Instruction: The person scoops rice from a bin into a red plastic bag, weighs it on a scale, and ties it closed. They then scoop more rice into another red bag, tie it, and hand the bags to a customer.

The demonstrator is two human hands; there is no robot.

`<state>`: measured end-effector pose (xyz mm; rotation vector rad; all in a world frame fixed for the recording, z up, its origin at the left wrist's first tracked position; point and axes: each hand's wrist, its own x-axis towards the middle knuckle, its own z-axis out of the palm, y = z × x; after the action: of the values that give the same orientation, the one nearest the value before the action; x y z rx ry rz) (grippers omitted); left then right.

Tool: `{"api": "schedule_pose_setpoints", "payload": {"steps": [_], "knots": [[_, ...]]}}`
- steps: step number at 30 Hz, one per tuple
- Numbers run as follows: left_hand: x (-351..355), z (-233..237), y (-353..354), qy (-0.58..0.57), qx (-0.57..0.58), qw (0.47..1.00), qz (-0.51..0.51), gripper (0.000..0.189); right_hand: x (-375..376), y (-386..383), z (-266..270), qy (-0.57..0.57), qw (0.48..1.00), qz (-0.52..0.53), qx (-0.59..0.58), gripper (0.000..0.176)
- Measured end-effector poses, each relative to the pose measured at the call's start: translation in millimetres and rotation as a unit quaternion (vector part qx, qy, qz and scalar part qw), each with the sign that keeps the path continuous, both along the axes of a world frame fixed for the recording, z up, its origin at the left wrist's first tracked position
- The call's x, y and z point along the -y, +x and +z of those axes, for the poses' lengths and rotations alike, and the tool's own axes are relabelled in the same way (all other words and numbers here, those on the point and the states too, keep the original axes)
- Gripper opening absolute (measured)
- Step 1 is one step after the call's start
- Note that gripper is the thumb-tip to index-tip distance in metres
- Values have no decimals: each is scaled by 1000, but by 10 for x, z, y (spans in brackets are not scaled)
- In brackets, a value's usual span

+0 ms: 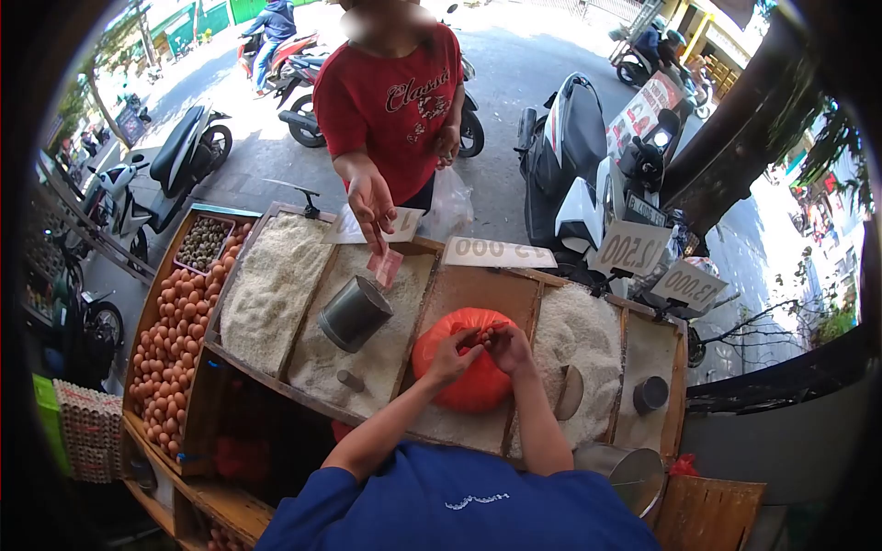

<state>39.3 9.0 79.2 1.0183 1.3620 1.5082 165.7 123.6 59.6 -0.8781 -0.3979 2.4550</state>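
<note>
A full, rounded orange-red plastic bag [470,397] sits in the middle compartment of the wooden stall in front of me. My left hand [453,356] and my right hand [507,349] meet over its top, fingers closed on the gathered plastic. Whether the neck is knotted is hidden by the fingers. Across the stall, a person in a red shirt [390,96] reaches out with one hand [370,207] that holds a reddish banknote [386,266]. Below the note, a metal measuring can [356,314] rests on rice, left of my hands.
Rice [271,275] fills several compartments, and brown eggs [179,321] are heaped at the left. Price signs [501,253] line the far edge. A smaller dark can [650,395] and a metal basin [634,473] are to the right. Parked motorbikes [579,138] stand beyond.
</note>
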Motion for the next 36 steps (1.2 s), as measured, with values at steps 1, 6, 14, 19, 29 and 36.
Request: {"api": "schedule_pose_setpoints", "payload": {"steps": [1, 6, 14, 19, 29, 36], "knots": [[-14, -25, -4, 0, 0, 1000, 4, 33, 45, -57, -32, -81, 994, -55, 37, 27], [-41, 92, -49, -42, -83, 993, 73, 21, 379, -124, -5, 332, 918, -88, 197, 27], [-198, -27, -258, 58, -313, 948, 15, 15, 594, -35, -41, 636, 691, -22, 343, 13], [-184, -45, -395, 26, -367, 929, -43, 14, 659, -75, 82, 666, 634, -42, 390, 10], [-56, -25, -296, 62, -404, 909, -80, 18, 502, 11, 214, 647, 684, -7, 336, 9], [-100, -7, -246, 44, -319, 938, -130, 21, 406, 38, 383, 604, 713, 81, 346, 7]]}}
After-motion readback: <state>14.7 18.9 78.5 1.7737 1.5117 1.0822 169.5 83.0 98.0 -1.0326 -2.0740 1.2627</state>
